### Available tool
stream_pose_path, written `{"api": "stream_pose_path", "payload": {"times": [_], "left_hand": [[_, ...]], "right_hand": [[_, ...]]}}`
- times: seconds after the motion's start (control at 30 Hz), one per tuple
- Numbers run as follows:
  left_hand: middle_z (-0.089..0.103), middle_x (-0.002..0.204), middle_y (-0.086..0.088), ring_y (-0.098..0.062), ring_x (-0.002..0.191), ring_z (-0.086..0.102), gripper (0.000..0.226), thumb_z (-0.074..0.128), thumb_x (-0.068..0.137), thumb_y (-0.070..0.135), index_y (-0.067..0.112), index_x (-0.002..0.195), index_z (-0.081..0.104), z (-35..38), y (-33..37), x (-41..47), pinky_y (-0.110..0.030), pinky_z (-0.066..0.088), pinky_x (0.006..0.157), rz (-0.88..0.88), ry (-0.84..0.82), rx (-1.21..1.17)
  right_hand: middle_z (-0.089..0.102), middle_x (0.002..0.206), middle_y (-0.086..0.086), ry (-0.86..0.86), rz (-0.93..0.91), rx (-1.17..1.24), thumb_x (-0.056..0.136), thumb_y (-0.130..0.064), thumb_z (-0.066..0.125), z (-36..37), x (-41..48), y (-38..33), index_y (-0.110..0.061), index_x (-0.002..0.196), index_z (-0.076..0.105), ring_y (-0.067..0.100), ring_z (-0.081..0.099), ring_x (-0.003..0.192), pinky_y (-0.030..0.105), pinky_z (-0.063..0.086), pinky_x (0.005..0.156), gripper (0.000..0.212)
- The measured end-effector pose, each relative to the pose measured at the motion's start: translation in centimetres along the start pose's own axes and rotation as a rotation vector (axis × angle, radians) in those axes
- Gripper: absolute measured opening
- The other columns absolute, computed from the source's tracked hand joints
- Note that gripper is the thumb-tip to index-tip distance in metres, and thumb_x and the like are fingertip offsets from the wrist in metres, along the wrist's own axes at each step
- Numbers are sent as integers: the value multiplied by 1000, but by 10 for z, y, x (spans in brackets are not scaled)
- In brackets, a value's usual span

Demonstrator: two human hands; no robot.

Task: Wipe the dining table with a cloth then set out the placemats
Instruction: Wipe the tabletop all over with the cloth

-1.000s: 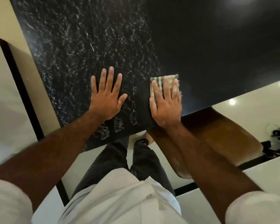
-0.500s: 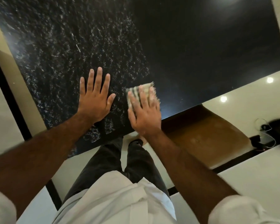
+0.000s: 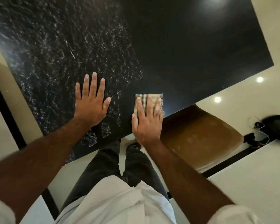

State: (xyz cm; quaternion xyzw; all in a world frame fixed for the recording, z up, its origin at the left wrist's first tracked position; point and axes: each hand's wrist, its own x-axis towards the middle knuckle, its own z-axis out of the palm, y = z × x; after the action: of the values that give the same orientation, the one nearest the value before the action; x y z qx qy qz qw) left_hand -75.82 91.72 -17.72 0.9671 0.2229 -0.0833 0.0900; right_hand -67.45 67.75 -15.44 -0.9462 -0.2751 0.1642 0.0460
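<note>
A dark glossy dining table [image 3: 184, 54] fills the upper part of the head view; its left half is speckled with pale streaks. My left hand [image 3: 91, 102] lies flat on the table near the front edge, fingers straight and slightly spread. My right hand [image 3: 148, 118] presses a small folded checked cloth [image 3: 143, 98] onto the table with straight fingers, close to the front edge. Most of the cloth is covered by my fingers. No placemats are in view.
A brown chair seat [image 3: 200, 136] stands just right of my right hand, tucked under the table edge. A black bag with cables [image 3: 275, 128] lies on the pale floor at far right. My legs stand at the table's front edge.
My right hand slid the cloth left toward my left hand, then back to the right near the chair. My left hand stayed flat on the table.
</note>
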Motion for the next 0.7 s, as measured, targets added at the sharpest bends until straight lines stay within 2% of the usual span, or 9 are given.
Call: {"api": "stream_pose_path", "payload": {"times": [0.1, 0.23, 0.37, 0.43, 0.5, 0.6, 0.7], "left_hand": [[-14, 185, -14, -38, 172, -11, 79, 28, 116, 56, 17, 178, 0, 0, 0, 0, -68, 0, 136, -3, -11, -12], [-16, 185, -12, -37, 172, -13, 79, 26, 116, 57, 19, 178, -2, -3, -1, 0, -67, -2, 136, -7, -36, -31], [-14, 186, -8, -36, 172, -11, 76, 24, 116, 57, 22, 179, -1, -5, -10, 7, -69, -1, 135, 15, -34, -30], [-11, 187, -8, -36, 173, -7, 72, 21, 117, 56, 22, 179, 2, -6, -14, 11, -71, 2, 135, 27, -7, -11], [-8, 187, -8, -36, 173, -4, 73, 19, 116, 56, 21, 179, 5, -7, -16, 13, -71, 5, 134, 41, 16, 4], [-7, 187, -9, -36, 173, -4, 73, 22, 117, 55, 20, 179, 5, -5, -16, 13, -72, 7, 134, 47, 29, 15], [-10, 187, -7, -36, 173, -6, 73, 25, 118, 55, 21, 179, 3, -5, -15, 13, -71, 5, 134, 36, 17, -1]], "right_hand": [[0, 188, 5, 32, -86, -1, 115, -57, 28, -8, 40, 15, -37, 179, 9, 42, -4, 172, 66, 18, 136, 70], [-1, 188, 5, 77, 51, -9, 116, -59, 26, -24, 68, 55, -37, 178, 4, 42, -3, 172, 70, 21, 134, 70], [0, 188, 5, 91, 143, -23, 117, -55, 29, -18, 23, 48, -35, 178, 8, 41, -6, 172, 71, 20, 134, 68], [-4, 188, 5, 11, 69, -35, 116, -55, 30, -7, 0, 24, -35, 179, 4, 42, -10, 172, 69, 17, 135, 71], [0, 188, 7, -34, -61, -45, 115, -56, 31, 2, -5, -2, -36, 179, 8, 44, -7, 172, 69, 20, 134, 71], [9, 187, 6, 23, -223, -9, 115, -55, 36, 3, 29, -29, -36, 178, 21, 42, 1, 172, 68, 21, 132, 67], [12, 187, 6, 86, -319, -53, 115, -55, 35, -5, 89, -28, -34, 178, 23, 44, 6, 172, 65, 24, 133, 67]]}}
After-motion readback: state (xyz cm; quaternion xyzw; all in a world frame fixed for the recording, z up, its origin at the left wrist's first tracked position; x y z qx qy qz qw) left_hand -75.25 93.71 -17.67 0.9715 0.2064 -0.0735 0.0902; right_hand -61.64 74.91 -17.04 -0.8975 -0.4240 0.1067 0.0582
